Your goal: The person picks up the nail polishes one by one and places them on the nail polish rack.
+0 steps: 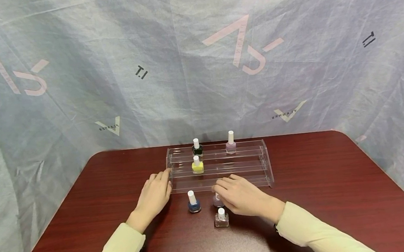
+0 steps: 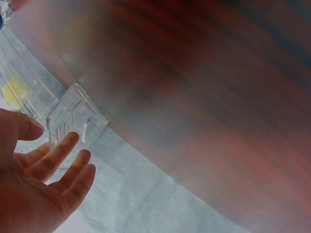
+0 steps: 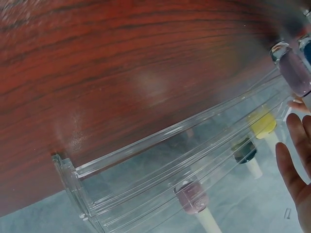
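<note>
My left hand (image 1: 153, 194) rests at the left end of a clear acrylic tiered rack (image 1: 220, 184), fingers fairly straight against its side panel (image 2: 77, 116). In front of the rack, my right hand (image 1: 241, 196) is at a mauve nail polish bottle (image 1: 218, 201), which stands on the table. Its fingers partly cover the white cap in the head view; the right wrist view shows thumb and fingers apart, close to that bottle (image 3: 293, 73). A blue nail polish bottle (image 1: 194, 205) stands to its left. Nearer me is a clear, glittery-looking polish bottle (image 1: 222, 220).
On the rack, a dark green polish bottle (image 1: 197, 149) and a pale mauve one (image 1: 231, 146) occupy the top tier. One tier lower sits a yellow bottle (image 1: 197, 167). The dark red wooden table (image 1: 325, 187) ends at a grey cloth backdrop (image 1: 197, 81).
</note>
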Available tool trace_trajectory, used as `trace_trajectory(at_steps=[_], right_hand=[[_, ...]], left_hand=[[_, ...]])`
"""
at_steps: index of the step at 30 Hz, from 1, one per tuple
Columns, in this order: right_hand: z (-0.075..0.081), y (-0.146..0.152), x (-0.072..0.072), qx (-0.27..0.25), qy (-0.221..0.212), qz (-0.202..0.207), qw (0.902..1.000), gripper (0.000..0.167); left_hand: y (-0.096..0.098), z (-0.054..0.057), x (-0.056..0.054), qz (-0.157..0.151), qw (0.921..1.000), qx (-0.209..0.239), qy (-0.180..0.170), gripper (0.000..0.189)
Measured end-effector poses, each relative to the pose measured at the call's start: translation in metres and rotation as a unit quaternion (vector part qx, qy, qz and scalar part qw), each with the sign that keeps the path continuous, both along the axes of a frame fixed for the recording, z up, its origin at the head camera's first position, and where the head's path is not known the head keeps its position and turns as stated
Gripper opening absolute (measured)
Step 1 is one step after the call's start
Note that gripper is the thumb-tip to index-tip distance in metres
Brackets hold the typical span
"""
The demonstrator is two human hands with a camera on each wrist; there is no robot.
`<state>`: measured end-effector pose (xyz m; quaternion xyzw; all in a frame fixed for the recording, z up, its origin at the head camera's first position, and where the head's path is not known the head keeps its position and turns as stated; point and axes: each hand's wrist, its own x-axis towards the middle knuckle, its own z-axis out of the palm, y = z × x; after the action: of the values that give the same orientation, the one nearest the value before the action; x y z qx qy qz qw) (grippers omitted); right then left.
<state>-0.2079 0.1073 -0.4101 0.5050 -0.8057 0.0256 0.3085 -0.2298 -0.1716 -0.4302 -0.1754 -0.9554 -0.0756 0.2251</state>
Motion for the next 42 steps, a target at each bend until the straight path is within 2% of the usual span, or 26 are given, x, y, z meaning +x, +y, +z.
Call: trace_trajectory(at_steps=[17,23,42], right_hand=[[0.006,0.004,0.001,-0.002,0.015,-0.003,0.9999,0.016],[0.011,0.007,0.000,-0.002,0.030,-0.006,0.9995,0.017],[0.035,0.020,-0.004,-0.008,0.030,-0.028,0.9991,0.017]], left_hand=[[-0.001,-0.002,0.001,-0.002,1.0000,0.002,0.006,0.040],[-0.001,0.000,0.001,-0.002,1.0000,0.002,0.007,0.039],[-0.001,-0.001,0.000,-0.003,1.0000,0.000,0.007,0.039]])
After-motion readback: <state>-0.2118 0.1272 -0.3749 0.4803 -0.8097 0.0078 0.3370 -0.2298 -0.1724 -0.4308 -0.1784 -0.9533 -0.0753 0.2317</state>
